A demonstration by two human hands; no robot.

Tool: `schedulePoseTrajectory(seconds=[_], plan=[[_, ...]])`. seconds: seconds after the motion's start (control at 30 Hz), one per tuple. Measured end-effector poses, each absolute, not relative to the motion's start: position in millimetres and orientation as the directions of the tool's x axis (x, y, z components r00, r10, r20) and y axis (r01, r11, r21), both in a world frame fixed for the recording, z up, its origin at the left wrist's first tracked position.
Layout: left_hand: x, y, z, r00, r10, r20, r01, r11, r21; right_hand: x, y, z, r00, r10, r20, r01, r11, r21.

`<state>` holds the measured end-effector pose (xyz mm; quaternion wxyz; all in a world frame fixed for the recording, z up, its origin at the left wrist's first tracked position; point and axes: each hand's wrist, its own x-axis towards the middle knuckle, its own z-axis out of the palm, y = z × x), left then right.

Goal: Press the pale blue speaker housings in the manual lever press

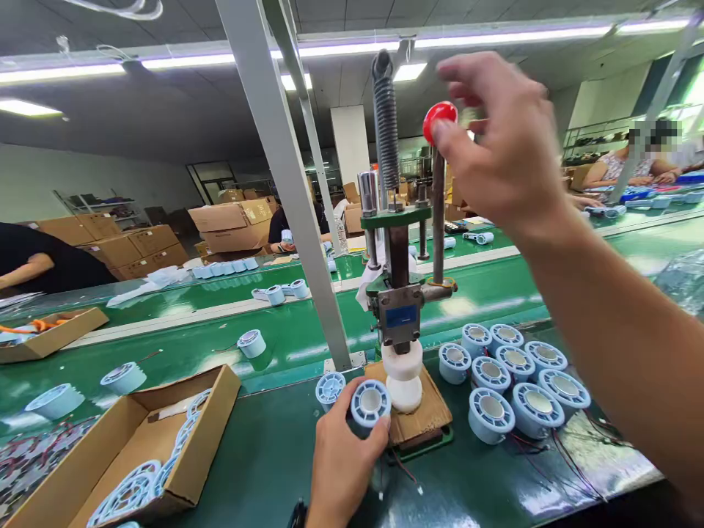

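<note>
My left hand grips a light-blue round plastic motor housing with a silver centre, thumb and fingers at its sides. Thin wires with a small white plug hang beside it. The housing is just left of the hand press, near its white lower pad. A white upper pad sits close above that one. My right hand is raised at the red knob of the press lever, thumb against it and fingers apart. A light-blue slotted part stands behind my left hand.
Several finished-looking housings cluster right of the press, wires trailing. A cardboard box with light-blue rings stands left. A grey post rises behind the bench. More housings lie on the green conveyor. Other people sit beyond.
</note>
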<state>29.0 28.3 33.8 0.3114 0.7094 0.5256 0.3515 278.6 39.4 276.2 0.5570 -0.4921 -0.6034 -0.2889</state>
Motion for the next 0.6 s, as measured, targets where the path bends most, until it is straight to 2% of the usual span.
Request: schedulePoseTrajectory(seconds=[0.1,0.27,0.4,0.5,0.6], plan=[[58.8,48.3,45.4,0.277,0.941,0.193,0.389,-0.294,0.873,288.1,87.6,306.1,0.195,0.365,0.91,0.849,0.402,-0.343],[82.4,64.9,34.4,0.438,0.885,0.159,0.095,-0.222,0.971,286.5,105.5,296.6,0.27,0.341,0.901,0.77,0.485,-0.414],[83.8,68.8,32.7,0.459,0.876,0.151,0.074,-0.207,0.976,286.1,101.6,304.2,0.327,0.38,0.865,0.721,0.491,-0.489],[84.2,70.3,29.7,0.448,0.881,0.148,0.092,-0.211,0.973,288.2,81.6,309.5,0.306,0.388,0.87,0.715,0.509,-0.478],[82.2,69.5,22.0,0.462,0.873,0.154,0.098,-0.222,0.97,286.7,29.9,284.8,0.163,0.365,0.917,0.712,0.599,-0.365]])
